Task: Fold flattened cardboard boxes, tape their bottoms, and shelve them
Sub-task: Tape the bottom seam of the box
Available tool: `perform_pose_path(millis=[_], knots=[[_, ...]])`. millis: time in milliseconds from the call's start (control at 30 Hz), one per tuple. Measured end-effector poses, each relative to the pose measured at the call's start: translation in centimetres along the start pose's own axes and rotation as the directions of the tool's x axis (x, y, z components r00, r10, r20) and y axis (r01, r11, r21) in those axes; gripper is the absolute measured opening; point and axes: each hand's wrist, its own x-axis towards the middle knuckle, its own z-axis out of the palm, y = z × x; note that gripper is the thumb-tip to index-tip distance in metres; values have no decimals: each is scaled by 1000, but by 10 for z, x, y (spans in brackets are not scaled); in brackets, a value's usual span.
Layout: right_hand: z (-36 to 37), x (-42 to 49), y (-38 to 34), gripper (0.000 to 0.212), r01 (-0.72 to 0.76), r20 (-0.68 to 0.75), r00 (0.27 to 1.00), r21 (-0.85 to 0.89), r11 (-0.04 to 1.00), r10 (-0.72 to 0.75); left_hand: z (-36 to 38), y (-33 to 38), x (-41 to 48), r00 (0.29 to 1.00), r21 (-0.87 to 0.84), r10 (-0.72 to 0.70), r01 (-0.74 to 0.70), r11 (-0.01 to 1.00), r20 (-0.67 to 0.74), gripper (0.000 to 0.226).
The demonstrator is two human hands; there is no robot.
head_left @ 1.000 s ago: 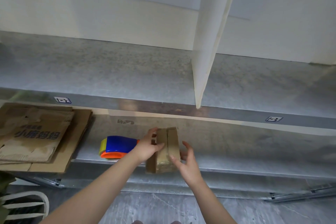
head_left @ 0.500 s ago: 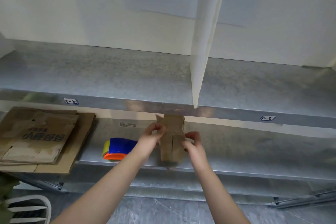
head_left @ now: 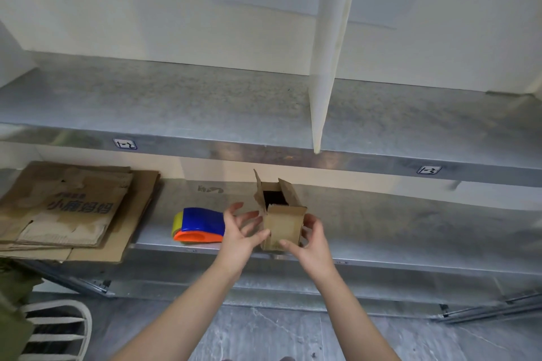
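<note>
the small cardboard box (head_left: 282,221) has been turned over in the last second: a second ago its closed bottom faced the camera, half a second ago both hands pinched it mid-turn, and now it stands upright with its top flaps splayed and the dark inside showing. it sits at the front edge of the lower shelf (head_left: 410,226), just right of the blue and orange tape dispenser (head_left: 199,226) and below the lip of the upper shelf (head_left: 176,102). judged from this, folding and bottom-sealing are done for this box and shelving is the step in hand.

the left hand (head_left: 239,233) has let go of its pinch; its fingers are spread wide and relaxed, with only the thumb tip at the box's left front edge. the right hand (head_left: 312,239) has its thumb on the lower front face and its fingers curled round the right side, so it holds the box lightly. whether the base bears fully on the shelf or is held just above it is hard to tell from this angle.

the stack of flattened cardboard (head_left: 67,208) lies well to the left on the same shelf, waiting.
</note>
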Motion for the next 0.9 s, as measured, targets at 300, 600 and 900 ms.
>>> perform_pose_path(millis=[300,600,900], knots=[[19,-2,44,75,19,-24,999,-201,979,-24,-4,-33,-2,993,327,-95,67,943,69,58],[19,16,56,90,74,-35,996,-133,988,-79,-24,-46,18,961,444,-167,54,895,219,79],[21,12,46,82,137,-123,981,-95,986,-148,-54,-11,30,919,880,44,-388,275,392,71]])
